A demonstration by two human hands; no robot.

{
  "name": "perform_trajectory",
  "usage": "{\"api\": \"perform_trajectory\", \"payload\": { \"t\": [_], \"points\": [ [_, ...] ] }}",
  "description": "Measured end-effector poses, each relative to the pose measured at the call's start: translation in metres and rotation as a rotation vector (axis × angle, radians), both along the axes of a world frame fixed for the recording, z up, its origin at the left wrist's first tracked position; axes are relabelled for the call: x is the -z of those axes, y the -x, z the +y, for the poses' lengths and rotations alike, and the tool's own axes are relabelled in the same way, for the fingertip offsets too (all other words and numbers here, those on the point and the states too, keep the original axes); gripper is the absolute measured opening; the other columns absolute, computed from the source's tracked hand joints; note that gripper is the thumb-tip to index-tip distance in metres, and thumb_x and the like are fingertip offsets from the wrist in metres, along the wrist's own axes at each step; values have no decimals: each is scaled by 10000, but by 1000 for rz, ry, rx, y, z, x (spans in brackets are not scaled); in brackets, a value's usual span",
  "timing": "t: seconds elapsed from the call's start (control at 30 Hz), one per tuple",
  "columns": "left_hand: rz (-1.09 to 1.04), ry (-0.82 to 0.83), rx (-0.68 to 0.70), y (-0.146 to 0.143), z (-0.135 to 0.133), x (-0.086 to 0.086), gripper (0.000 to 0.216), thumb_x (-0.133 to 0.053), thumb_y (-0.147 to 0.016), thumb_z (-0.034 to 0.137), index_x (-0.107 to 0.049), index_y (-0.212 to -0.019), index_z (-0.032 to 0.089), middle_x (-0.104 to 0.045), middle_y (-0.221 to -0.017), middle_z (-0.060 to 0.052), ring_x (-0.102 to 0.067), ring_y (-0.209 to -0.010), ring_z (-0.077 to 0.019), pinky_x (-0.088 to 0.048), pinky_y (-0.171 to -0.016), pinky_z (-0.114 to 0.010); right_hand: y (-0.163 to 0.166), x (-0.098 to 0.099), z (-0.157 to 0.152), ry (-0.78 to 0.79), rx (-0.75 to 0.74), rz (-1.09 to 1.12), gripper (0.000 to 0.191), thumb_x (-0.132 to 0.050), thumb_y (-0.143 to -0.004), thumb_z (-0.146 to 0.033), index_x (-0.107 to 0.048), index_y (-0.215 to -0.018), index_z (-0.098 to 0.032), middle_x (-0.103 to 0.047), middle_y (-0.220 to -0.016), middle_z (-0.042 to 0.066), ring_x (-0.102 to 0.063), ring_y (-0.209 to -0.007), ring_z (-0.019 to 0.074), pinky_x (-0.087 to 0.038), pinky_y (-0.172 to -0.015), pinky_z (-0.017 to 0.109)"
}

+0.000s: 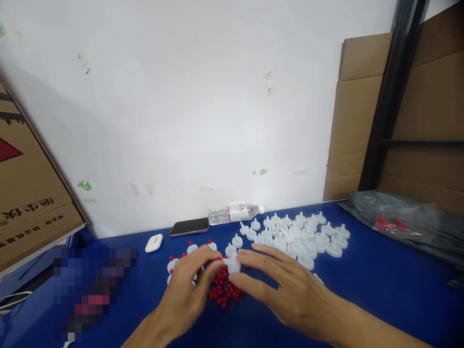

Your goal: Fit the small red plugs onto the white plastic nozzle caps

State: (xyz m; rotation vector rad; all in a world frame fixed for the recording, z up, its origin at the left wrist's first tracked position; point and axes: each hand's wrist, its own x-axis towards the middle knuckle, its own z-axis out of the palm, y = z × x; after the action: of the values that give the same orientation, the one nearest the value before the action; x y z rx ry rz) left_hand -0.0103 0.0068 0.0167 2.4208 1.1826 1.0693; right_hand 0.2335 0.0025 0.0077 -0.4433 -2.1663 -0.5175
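A translucent white nozzle cap (234, 265), tipped on its side, is between my hands above the blue table. My right hand (286, 285) holds its round base between thumb and fingers. At its narrow tip, my left hand (192, 282) pinches a small red cap (219, 260), mostly covered by the fingertips. Under my hands lies a pile of loose red caps (226, 290). To the left stand several white nozzle caps topped with red (192, 247), partly hidden behind my left hand. Many plain white nozzle caps (290, 236) are spread behind my right hand.
Along the wall lie a water bottle (237, 213), a phone (189, 226) and a white earbud case (154, 243). A grey plastic bag (395, 217) holding red pieces is at right. Cardboard boxes (32, 193) stand left. A pixelated patch covers the lower left.
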Motion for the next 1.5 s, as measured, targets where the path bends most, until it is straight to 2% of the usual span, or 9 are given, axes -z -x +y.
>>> {"api": "perform_trajectory", "payload": {
  "t": [0.1,0.27,0.43,0.67,0.8,0.97,1.17,1.33,1.5],
  "points": [
    [174,-75,-89,16,17,-7,287,-408,-1070,346,-638,-956,218,-632,-874,-29,-559,-785,-196,-433,-703,-308,-4,1,3,54,37,-59,420,-446,-959,-36,-553,-1347,-152,-678,-1239,118,-596,-1252,189,-463,-1123,434],
    [557,-68,-163,34,35,-6,340,-364,-1068,296,-636,-880,213,-614,-888,-54,-528,-924,-254,-445,-758,-369,-6,2,6,113,73,-116,433,-420,-963,-47,-521,-1372,-148,-665,-1251,134,-598,-1237,213,-442,-1123,496],
    [715,-114,-215,39,40,0,320,-377,-1046,252,-618,-842,200,-596,-912,-73,-533,-934,-263,-454,-724,-367,-6,3,5,144,69,-125,393,-433,-963,-59,-544,-1326,-160,-667,-1207,117,-618,-1169,209,-413,-1128,509],
    [765,-145,-247,48,44,-4,271,-415,-1002,229,-614,-820,196,-582,-885,-86,-545,-907,-285,-438,-664,-357,-8,4,10,271,204,-149,435,-422,-941,-49,-542,-1335,-193,-665,-1167,87,-624,-1128,220,-385,-1136,531],
    [758,-160,-261,47,42,-3,262,-419,-1024,290,-641,-915,204,-586,-903,-81,-545,-922,-289,-451,-689,-367,-9,9,17,332,364,-159,326,-392,-1047,-223,-611,-1287,-202,-665,-1281,113,-584,-1265,275,-347,-1165,581],
    [706,-217,-248,44,39,-6,208,-398,-1036,254,-601,-1011,217,-585,-969,-70,-530,-921,-264,-431,-662,-333,-15,18,27,472,435,-246,538,-329,-1081,-479,-469,-1505,-177,-465,-1546,159,-390,-1458,319,-283,-1196,629],
    [437,-434,-79,27,23,-15,204,-404,-1017,149,-498,-848,210,-517,-770,-18,-459,-747,-204,-340,-589,-304,-21,24,35,648,473,-267,655,-270,-1063,-591,-396,-1556,-179,-373,-1592,146,-270,-1503,330,-222,-1212,643],
    [318,-551,22,12,10,-9,274,-463,-975,79,-405,-745,218,-442,-687,10,-382,-662,-174,-291,-563,-313,-22,27,37,617,440,-283,643,-290,-1061,-585,-422,-1541,-179,-471,-1543,147,-359,-1472,330,-218,-1217,637],
    [485,-427,-44,13,18,2,197,-474,-1004,148,-516,-822,211,-563,-785,-22,-499,-782,-211,-379,-578,-300,-19,24,32,475,399,-258,454,-364,-1079,-445,-562,-1419,-218,-583,-1440,136,-453,-1416,318,-248,-1205,632]
  ]
}}
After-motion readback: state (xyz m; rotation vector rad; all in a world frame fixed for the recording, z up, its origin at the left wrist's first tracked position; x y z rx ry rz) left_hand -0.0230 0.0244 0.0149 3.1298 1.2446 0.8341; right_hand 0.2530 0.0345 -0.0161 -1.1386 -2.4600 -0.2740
